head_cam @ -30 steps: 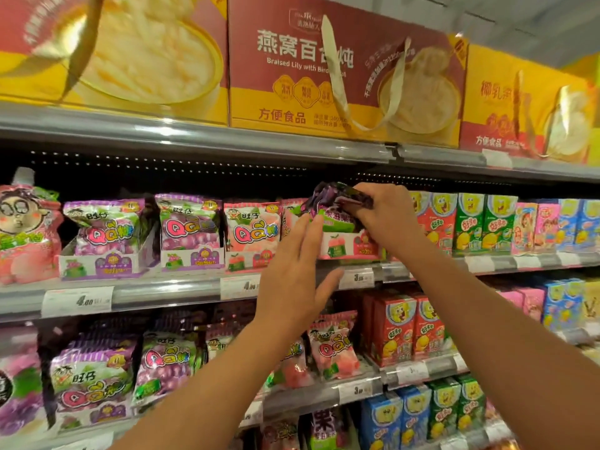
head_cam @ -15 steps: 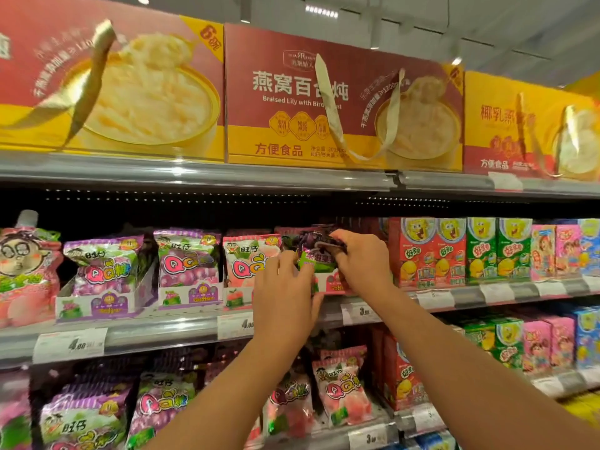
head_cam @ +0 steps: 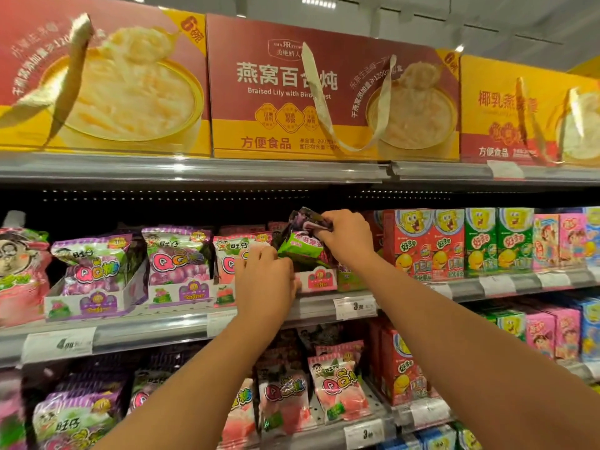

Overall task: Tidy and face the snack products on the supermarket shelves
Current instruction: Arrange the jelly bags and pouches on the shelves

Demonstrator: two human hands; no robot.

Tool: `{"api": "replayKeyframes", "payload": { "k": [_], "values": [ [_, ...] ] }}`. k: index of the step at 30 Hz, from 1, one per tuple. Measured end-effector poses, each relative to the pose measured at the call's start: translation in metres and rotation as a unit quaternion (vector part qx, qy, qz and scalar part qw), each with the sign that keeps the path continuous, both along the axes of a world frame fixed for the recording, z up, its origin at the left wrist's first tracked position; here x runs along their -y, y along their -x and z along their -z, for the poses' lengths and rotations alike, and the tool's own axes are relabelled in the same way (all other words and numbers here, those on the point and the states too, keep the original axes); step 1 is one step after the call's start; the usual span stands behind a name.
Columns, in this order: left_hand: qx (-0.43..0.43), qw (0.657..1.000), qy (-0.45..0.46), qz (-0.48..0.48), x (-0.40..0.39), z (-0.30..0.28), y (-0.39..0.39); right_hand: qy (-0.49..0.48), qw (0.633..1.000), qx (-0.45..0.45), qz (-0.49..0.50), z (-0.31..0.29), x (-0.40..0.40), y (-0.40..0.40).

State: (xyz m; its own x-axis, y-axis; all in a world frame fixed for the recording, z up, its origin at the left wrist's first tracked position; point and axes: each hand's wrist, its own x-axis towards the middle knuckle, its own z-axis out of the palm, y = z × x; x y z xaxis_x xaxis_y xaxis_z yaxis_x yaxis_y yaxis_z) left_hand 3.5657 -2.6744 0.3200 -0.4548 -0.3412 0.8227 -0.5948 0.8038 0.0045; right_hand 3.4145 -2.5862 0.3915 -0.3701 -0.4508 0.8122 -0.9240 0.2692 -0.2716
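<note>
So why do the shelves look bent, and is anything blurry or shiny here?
Head view: the wide lens bows the top shelf rail, ceiling light glares along it, the left gift box is smeared, and the green-purple packet between both hands stays fairly sharp.

Left hand (head_cam: 264, 280) covers the lower front of the green-and-purple bag (head_cam: 300, 243) and part of the pink QQ bag (head_cam: 232, 258) beside it; its fingertips lie behind the bag, so the grip there cannot be read. Right hand (head_cam: 345, 237) hides the bag's upper right corner and the packs behind it. Pouch (head_cam: 19, 267) at the middle shelf's left end is cut by the frame edge; price tag (head_cam: 60, 344) on the shelf's front edge is too blurred to read.
</note>
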Motion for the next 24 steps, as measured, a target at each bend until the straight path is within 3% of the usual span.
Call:
{"api": "replayKeyframes", "payload": {
  "k": [8, 16, 21, 24],
  "values": [
    [0.066, 0.997, -0.017, -0.042, 0.001, -0.013, 0.005, 0.062, 0.997, 0.040, -0.028, -0.026, -0.032, 0.004],
    [0.045, 0.998, 0.043, -0.030, 0.004, -0.005, -0.003, 0.107, 0.990, 0.059, -0.063, -0.011, -0.110, 0.010],
    [0.016, 1.000, 0.015, 0.016, 0.007, 0.001, -0.003, 0.071, 0.985, 0.091, -0.131, 0.018, -0.149, 0.000],
    [-0.010, 0.999, 0.013, 0.050, 0.005, 0.005, -0.006, 0.028, 0.989, 0.079, -0.123, 0.040, -0.168, -0.009]
  ]
}}
